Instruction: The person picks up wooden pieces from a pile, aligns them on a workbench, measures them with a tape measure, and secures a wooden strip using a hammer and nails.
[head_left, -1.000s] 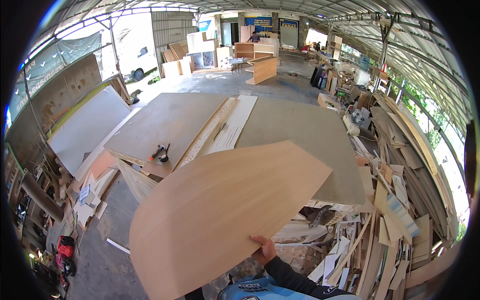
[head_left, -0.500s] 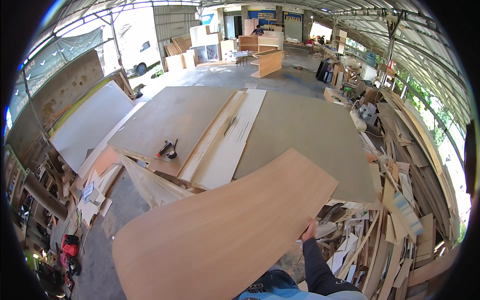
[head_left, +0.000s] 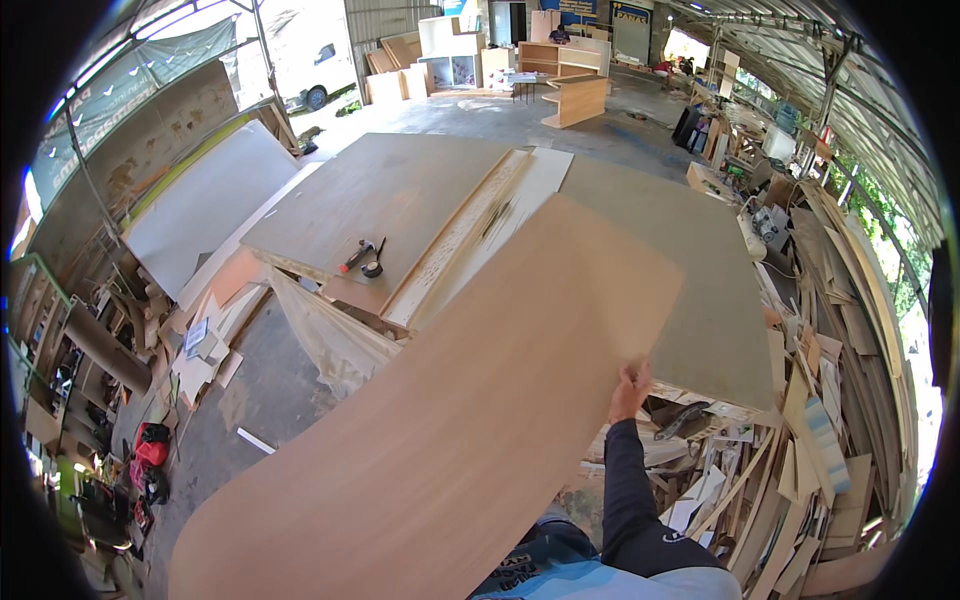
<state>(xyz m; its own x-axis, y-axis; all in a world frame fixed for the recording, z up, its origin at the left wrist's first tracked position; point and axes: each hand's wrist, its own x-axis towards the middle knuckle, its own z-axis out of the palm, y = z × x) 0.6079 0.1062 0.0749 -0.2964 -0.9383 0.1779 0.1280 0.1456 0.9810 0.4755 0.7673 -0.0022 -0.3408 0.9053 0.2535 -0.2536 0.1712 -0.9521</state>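
Note:
A large, thin, light-brown plywood sheet [head_left: 430,410] slants across the lower middle, its far part over the grey worktable top [head_left: 710,260]. My right hand [head_left: 630,391] is closed on the sheet's right edge, near its far end. My left hand is out of the picture; the near left part of the sheet runs off the lower edge. On the left part of the worktable lie a red-and-black hand tool [head_left: 354,258] and a small round black item [head_left: 372,269]. A long wooden piece with raised edges [head_left: 462,232] lies along a white panel [head_left: 553,170].
Wood offcuts [head_left: 790,480] are heaped at the right, beside the worktable. A large white board [head_left: 215,205] leans at the left. Translucent plastic sheeting [head_left: 320,325] hangs off the table's near left side. Farther back stands a wooden shelf unit [head_left: 580,100].
The plywood sheet has moved farther over the worktable, its far end now covering part of the white panel. My right hand has gone forward with its edge. The view has shifted too.

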